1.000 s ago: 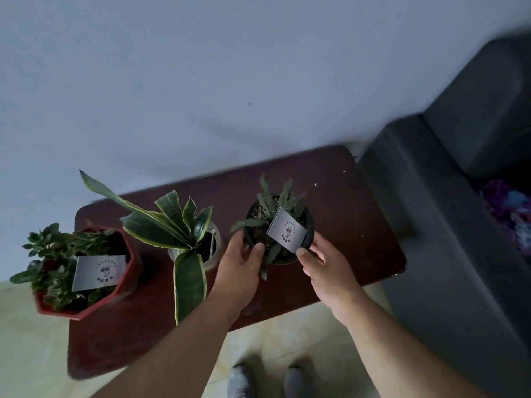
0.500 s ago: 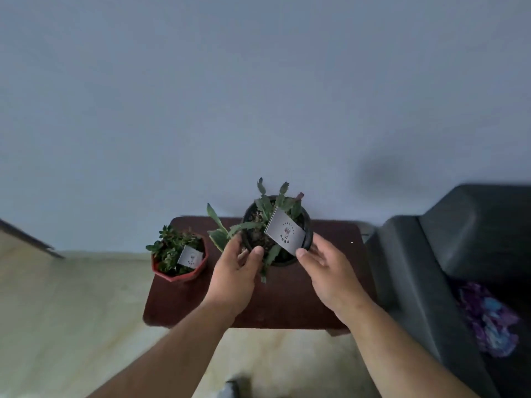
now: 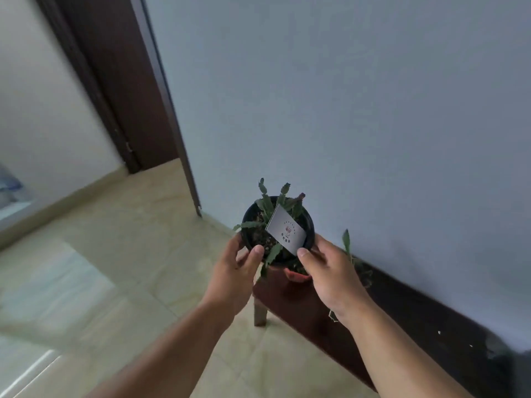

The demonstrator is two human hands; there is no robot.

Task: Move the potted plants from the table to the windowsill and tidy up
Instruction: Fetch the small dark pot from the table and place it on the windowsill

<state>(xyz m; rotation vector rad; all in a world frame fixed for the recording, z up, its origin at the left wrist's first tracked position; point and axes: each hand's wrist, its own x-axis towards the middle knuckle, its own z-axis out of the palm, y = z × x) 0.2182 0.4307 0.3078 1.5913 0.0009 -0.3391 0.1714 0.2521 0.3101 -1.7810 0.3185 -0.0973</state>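
Note:
I hold a small black pot (image 3: 309, 222) with a green segmented cactus and a grey label card (image 3: 286, 232) in the air, above the left end of the dark wooden table (image 3: 402, 320). My left hand (image 3: 232, 278) grips the pot's left side and my right hand (image 3: 333, 272) its right side, thumbs on the rim. Below the pot, a red pot (image 3: 297, 275) on the table shows partly. A long striped leaf (image 3: 346, 242) of another plant rises behind my right hand. No windowsill is in view.
A pale wall (image 3: 344, 96) runs behind the table. A dark door frame (image 3: 123, 96) and open doorway stand at the left. Beige tiled floor (image 3: 115, 282) spreads left of the table, whose leg (image 3: 260, 313) stands near my left wrist.
The pot has come up off the table in both hands. My view has swung left, bringing the doorway and floor into sight; the sofa has gone out of frame.

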